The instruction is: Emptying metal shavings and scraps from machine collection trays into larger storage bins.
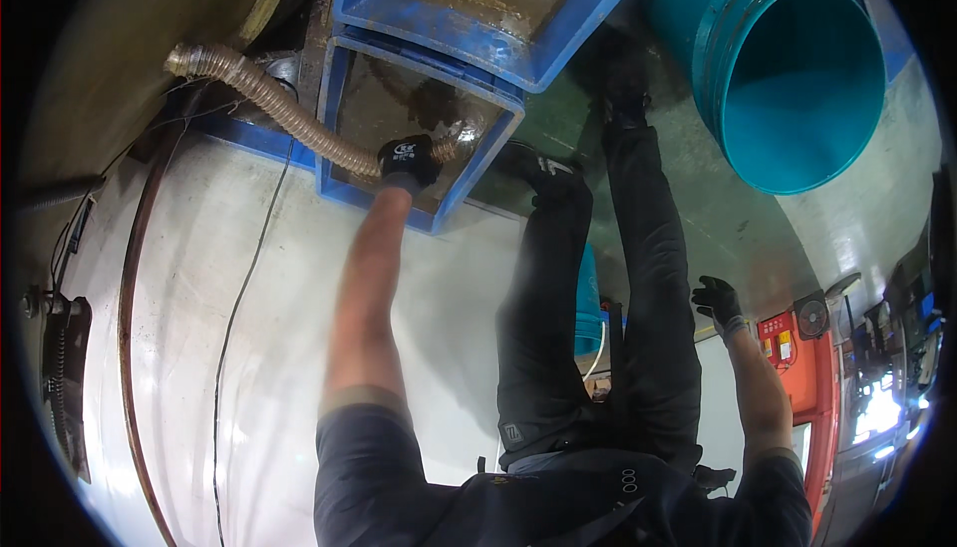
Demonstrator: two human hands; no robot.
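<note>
My left hand [407,160], in a dark glove, is closed round a tan ribbed hose [289,113] near its lower end. That end hangs over a blue bin [431,218], whose floor looks wet and murky. From the grip, the hose runs up and left to an end [187,58] by the machinery. My right hand [718,301], gloved in black, is held out at the right with its fingers apart. It holds nothing and is away from the bin.
A second blue tray [439,13] with murky brown contents overlaps the bin's far side. A large teal drum [797,88] lies toward me at upper right, and a smaller teal bucket [588,313] shows behind my legs. A black cable [244,308] runs along the pale floor; red equipment [802,367] stands at right.
</note>
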